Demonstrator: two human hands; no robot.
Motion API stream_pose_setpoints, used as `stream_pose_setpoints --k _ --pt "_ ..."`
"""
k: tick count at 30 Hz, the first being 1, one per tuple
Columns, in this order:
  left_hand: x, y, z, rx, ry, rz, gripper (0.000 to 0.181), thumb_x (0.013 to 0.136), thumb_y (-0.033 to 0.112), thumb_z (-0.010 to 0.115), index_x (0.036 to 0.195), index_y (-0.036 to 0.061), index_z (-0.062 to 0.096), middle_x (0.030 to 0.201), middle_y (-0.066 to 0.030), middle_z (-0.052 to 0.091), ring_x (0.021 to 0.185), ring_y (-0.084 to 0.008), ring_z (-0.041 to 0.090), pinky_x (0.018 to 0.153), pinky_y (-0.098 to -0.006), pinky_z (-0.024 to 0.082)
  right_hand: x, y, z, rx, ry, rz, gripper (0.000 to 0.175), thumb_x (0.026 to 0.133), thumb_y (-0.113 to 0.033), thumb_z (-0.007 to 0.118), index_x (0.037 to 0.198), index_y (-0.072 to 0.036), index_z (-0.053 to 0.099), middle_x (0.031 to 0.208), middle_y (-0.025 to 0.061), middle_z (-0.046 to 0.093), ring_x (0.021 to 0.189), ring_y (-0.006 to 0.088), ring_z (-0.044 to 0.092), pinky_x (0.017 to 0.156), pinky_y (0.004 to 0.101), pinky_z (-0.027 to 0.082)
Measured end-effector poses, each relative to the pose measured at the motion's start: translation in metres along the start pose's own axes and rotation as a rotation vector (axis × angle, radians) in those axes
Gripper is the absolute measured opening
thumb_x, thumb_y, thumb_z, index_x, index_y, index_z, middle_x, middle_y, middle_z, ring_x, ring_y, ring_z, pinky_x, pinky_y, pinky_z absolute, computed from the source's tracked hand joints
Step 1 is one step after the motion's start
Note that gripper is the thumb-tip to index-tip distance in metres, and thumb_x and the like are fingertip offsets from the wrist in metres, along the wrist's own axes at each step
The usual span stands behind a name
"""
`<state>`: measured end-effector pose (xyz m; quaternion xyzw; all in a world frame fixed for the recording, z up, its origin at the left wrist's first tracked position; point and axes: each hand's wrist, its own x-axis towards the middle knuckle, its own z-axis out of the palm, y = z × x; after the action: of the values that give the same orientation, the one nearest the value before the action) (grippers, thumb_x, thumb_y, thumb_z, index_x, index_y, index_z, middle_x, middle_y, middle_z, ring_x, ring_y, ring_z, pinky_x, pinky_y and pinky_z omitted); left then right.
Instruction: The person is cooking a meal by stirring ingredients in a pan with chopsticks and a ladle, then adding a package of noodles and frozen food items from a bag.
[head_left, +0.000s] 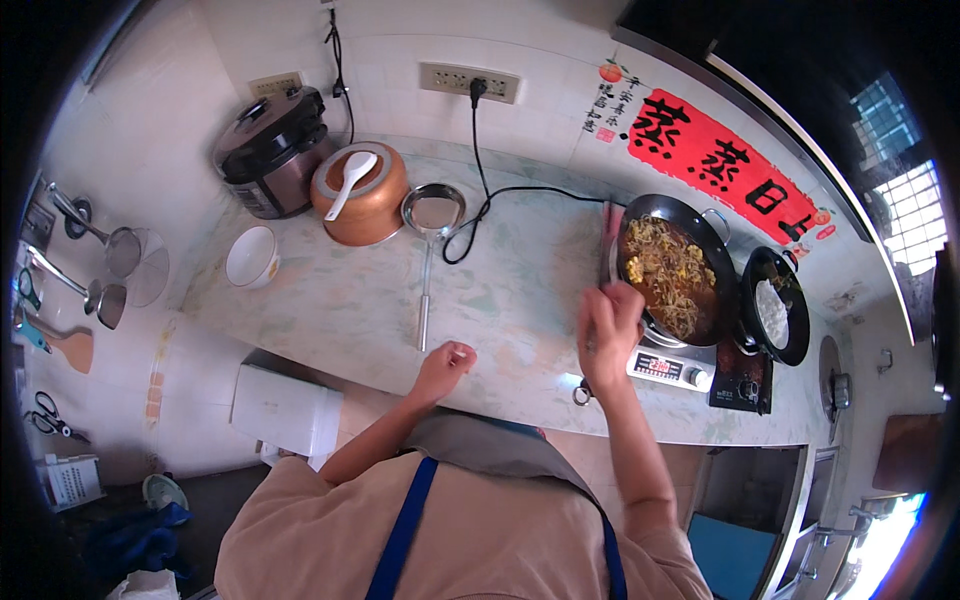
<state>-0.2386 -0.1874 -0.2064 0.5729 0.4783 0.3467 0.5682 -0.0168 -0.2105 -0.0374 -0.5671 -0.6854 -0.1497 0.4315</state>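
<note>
A black wok (724, 300) holding noodle-like strands, yellow pieces and brown broth sits on an induction cooker (671, 367) with a lit display. At the wok's near left rim, my right hand (611, 330) is closed around a slim utensil handle; a metal ring end (582, 394) shows below the fist, and the utensil's far end is hard to make out. My left hand (444, 367) hovers by the counter's front edge, fingers curled, nothing visible in it. Just above it lies a steel ladle (424, 319), its bowl towards the wall.
A white bowl (252, 257), a pressure cooker (270, 150) and an upturned copper-coloured pot (360, 199) with a white spoon (351, 184) stand at the left. A black cable (525, 189) crosses behind the ladle. A second black pan (799, 322) with white food stands right of the wok.
</note>
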Motion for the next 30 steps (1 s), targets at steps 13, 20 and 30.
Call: stream_pose_setpoints --k 13,20,30 --pt "-0.034 -0.026 -0.059 -0.002 0.215 -0.093 0.022 0.081 0.026 0.059 0.085 0.0040 0.060 0.067 -0.0016 0.058 0.060 -0.0085 0.052 0.057 -0.0238 0.043 0.045 -0.037 0.279 -0.246 -0.543 -0.581 0.014 0.071 -0.012 0.054 0.081 -0.004 0.051 0.089 0.0114 0.043 0.081 0.0246 0.053 0.060 0.0325 0.051" --pt "-0.082 -0.053 -0.084 -0.071 0.216 -0.273 0.028 0.082 0.026 0.058 0.093 0.0000 0.059 0.071 -0.0057 0.060 0.064 -0.0110 0.056 0.059 -0.0238 0.044 0.048 -0.068 0.366 -0.353 -0.549 -0.552 0.015 0.072 -0.014 0.053 0.080 -0.002 0.057 0.092 0.0138 0.048 0.081 0.0251 0.054 0.064 0.0344 0.049" --pt "-0.098 -0.066 -0.104 -0.180 0.386 -0.332 0.023 0.082 0.024 0.059 0.091 0.0020 0.059 0.068 -0.0025 0.058 0.061 -0.0079 0.052 0.055 -0.0213 0.040 0.048 -0.065 0.411 -0.363 -0.528 -0.442 0.014 0.075 -0.015 0.051 0.081 -0.005 0.058 0.090 0.0098 0.048 0.080 0.0233 0.054 0.066 0.0334 0.049"
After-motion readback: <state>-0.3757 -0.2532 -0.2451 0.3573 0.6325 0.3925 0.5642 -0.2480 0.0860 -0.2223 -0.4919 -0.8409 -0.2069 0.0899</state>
